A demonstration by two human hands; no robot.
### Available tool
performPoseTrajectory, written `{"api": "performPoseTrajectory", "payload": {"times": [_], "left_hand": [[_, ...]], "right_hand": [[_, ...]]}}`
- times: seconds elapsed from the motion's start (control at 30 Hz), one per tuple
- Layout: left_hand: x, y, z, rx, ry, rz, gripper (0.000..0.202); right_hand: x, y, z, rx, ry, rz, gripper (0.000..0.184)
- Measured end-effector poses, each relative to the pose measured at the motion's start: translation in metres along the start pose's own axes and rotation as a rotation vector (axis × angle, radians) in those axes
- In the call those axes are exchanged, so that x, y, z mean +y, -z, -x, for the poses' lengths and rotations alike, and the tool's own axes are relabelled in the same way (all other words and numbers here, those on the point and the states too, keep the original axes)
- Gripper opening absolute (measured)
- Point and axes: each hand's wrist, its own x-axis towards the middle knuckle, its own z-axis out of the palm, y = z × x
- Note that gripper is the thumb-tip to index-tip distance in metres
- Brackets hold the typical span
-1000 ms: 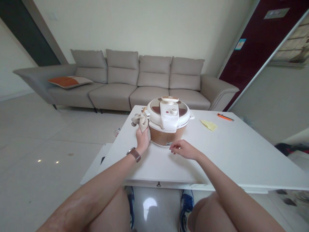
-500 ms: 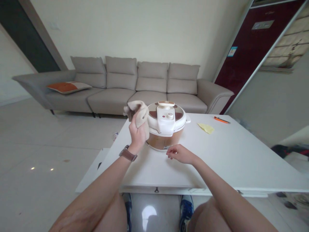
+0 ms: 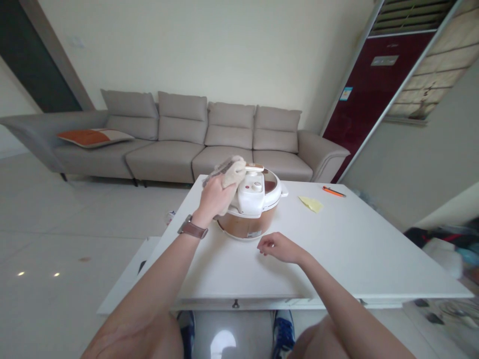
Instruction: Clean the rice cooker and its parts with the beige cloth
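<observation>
A white and brown electric pressure cooker (image 3: 251,209) stands on the white table (image 3: 337,249). My left hand (image 3: 214,197), with a watch on its wrist, is closed on a beige cloth (image 3: 229,172) and presses it on the left side of the cooker's lid. My right hand (image 3: 279,247) rests on the table just in front of the cooker. Its fingers are loosely curled and hold nothing.
A yellow cloth (image 3: 310,203) and an orange utility knife (image 3: 334,191) lie on the table behind and to the right of the cooker. A grey sofa (image 3: 179,139) stands behind the table. A dark red cabinet (image 3: 368,94) is at the right. My knees show below the table edge.
My left hand lifted the cloth from the cooker's left side up onto the lid. My right hand stayed on the table. The camera tilted slightly.
</observation>
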Motion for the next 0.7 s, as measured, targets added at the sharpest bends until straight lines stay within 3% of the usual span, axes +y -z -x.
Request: {"api": "performPoseTrajectory", "payload": {"times": [0.1, 0.27, 0.37, 0.47, 0.6, 0.7], "left_hand": [[0.007, -0.009, 0.004, -0.049, -0.047, -0.189, 0.018], [0.033, -0.040, 0.033, -0.310, -0.439, -0.507, 0.042], [0.043, -0.047, 0.044, -0.429, -0.573, -0.662, 0.045], [0.042, -0.042, 0.038, -0.415, -0.542, -0.668, 0.041], [0.032, -0.031, 0.024, -0.261, -0.358, -0.606, 0.038], [0.029, -0.031, 0.025, -0.246, -0.374, -0.616, 0.039]], "right_hand": [[0.005, 0.000, 0.000, -0.008, -0.026, 0.017, 0.017], [0.012, 0.002, -0.004, -0.003, -0.011, 0.028, 0.018], [0.013, 0.003, -0.007, 0.004, -0.002, 0.044, 0.020], [0.013, 0.000, -0.008, -0.008, -0.012, 0.043, 0.021], [0.014, -0.003, -0.006, -0.039, -0.023, 0.048, 0.021], [0.017, -0.003, -0.004, -0.051, -0.021, 0.080, 0.021]]}}
